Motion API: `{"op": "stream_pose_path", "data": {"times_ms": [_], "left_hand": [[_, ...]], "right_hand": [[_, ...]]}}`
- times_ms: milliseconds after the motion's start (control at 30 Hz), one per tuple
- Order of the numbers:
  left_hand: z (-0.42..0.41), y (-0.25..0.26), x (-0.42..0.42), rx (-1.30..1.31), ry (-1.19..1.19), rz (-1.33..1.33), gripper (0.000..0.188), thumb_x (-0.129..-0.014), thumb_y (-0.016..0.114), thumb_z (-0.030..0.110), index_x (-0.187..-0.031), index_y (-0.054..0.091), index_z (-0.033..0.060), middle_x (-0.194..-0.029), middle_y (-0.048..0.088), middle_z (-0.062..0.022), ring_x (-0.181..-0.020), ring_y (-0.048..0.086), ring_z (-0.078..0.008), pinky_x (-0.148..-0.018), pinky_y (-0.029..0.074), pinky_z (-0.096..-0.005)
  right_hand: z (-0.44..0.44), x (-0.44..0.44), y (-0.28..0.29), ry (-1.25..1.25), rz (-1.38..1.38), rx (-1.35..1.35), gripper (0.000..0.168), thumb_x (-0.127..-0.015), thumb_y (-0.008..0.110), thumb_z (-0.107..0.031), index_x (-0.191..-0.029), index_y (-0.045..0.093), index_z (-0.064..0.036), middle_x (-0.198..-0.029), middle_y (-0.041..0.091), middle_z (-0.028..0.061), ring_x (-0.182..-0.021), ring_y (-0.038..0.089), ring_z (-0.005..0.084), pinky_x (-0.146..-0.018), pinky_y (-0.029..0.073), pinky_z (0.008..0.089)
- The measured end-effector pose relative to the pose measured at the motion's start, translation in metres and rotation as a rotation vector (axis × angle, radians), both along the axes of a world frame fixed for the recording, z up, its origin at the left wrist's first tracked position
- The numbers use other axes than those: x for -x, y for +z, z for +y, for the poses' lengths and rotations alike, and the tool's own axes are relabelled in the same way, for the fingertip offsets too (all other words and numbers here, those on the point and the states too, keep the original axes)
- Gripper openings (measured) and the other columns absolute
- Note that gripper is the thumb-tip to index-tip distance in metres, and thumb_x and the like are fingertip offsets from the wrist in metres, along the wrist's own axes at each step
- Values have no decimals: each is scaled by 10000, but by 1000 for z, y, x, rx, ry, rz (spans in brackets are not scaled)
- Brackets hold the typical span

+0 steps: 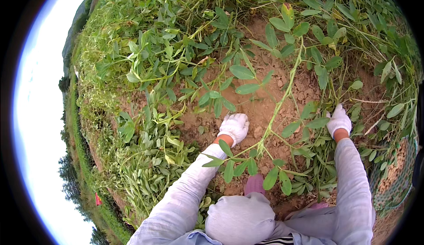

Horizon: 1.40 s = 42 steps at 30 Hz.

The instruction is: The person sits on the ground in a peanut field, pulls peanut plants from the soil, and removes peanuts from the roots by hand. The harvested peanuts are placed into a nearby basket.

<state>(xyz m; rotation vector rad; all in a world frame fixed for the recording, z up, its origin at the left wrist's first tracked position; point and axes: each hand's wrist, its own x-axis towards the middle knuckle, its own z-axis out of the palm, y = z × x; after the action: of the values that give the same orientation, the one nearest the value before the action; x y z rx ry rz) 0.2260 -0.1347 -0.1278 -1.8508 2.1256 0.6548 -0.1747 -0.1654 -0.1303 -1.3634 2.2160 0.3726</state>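
Note:
My left hand (234,125), in a white knitted glove, is low over the reddish-brown soil (258,105); its fingers are curled, and whether anything is in them is hidden. My right hand (339,119), gloved the same way, reaches into green stems and leaves (318,123) at the right, its fingertips partly among them. Between the hands a long pale green plant stem (281,102) with oval leaves runs from upper right to lower left, close to the camera. A few leaves have small holes or yellow-brown spots.
Dense leafy plants (159,59) cover the left and top. A green mesh container (391,175) with brownish contents stands at the lower right. My pink shoe (254,183) rests on the soil below my left hand. A small red flag (98,199) is far left.

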Motion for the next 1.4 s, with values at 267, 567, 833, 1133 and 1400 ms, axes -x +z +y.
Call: {"op": "stream_pose_path", "data": {"times_ms": [267, 567, 833, 1133, 1400], "left_hand": [[-53, -54, -40, 273, 317, 155, 323, -945, 528, 302, -1137, 644, 69, -1229, 622, -190, -1173, 562, -401, -992, 464, -471], [-84, -105, 24, 419, 416, 426, 218, -991, 506, 236, -1019, 599, 41, -917, 638, -185, -852, 617, -374, -738, 490, -445], [-41, -37, 47, 367, -4, 430, 154, -913, 552, 194, -1016, 605, 93, -1022, 639, -181, -984, 592, -422, -864, 483, -482], [-101, -100, 1, 441, 398, 474, 171, -884, 603, 249, -995, 623, 121, -1164, 613, -182, -1105, 560, -399, -941, 386, -567], [-121, -108, -10, 447, 680, 397, 227, -971, 502, 211, -942, 633, 29, -930, 667, -202, -841, 630, -395, -719, 490, -461]], "right_hand": [[0, 2, 6, -20, 10, -9, 620, -925, 630, -428, -1342, 402, -30, -1313, 571, 257, -1133, 625, 424, -969, 504, 489], [-4, 9, -3, -37, 13, -120, 655, -927, 622, -431, -1376, 359, -35, -1344, 546, 243, -1136, 627, 418, -957, 513, 491], [-6, 1, -2, -7, 71, -76, 630, -948, 608, -424, -1376, 360, -34, -1307, 574, 248, -1108, 640, 412, -937, 522, 482], [-5, -6, -9, 70, 94, -51, 656, -945, 601, -437, -1393, 367, -18, -1291, 585, 257, -1105, 644, 411, -923, 532, 473], [1, 0, -8, 77, 109, -7, 619, -944, 597, -441, -1335, 399, -4, -1248, 606, 260, -1059, 660, 417, -904, 538, 477]]}}
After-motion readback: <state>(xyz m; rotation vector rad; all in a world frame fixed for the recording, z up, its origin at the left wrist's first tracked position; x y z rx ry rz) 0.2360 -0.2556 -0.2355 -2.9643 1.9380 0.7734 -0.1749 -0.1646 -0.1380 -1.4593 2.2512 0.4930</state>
